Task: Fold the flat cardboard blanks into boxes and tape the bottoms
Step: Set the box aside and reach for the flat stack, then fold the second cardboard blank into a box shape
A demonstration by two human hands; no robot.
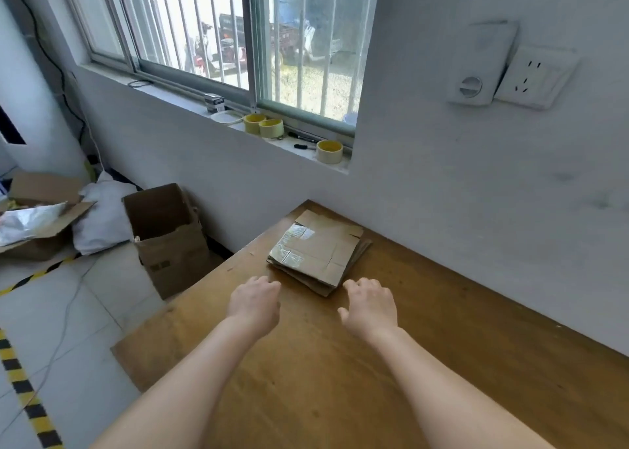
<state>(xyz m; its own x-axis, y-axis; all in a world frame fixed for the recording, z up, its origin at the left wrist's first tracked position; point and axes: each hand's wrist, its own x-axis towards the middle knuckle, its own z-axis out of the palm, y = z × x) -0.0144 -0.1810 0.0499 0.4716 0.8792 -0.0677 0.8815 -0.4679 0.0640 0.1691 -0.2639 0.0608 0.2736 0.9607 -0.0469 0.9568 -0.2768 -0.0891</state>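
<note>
A small stack of flat cardboard blanks lies near the far corner of the wooden table; the top blank has old clear tape on its left side. My left hand hovers just short of the stack's near left corner, fingers loosely curled, holding nothing. My right hand hovers by the stack's near right corner, fingers relaxed and empty. Three rolls of yellowish tape stand on the window sill: a pair and a single roll.
An open brown carton stands on the floor left of the table. Further left lie another open box and a white bag. The wall runs close behind the table. A pen lies on the sill.
</note>
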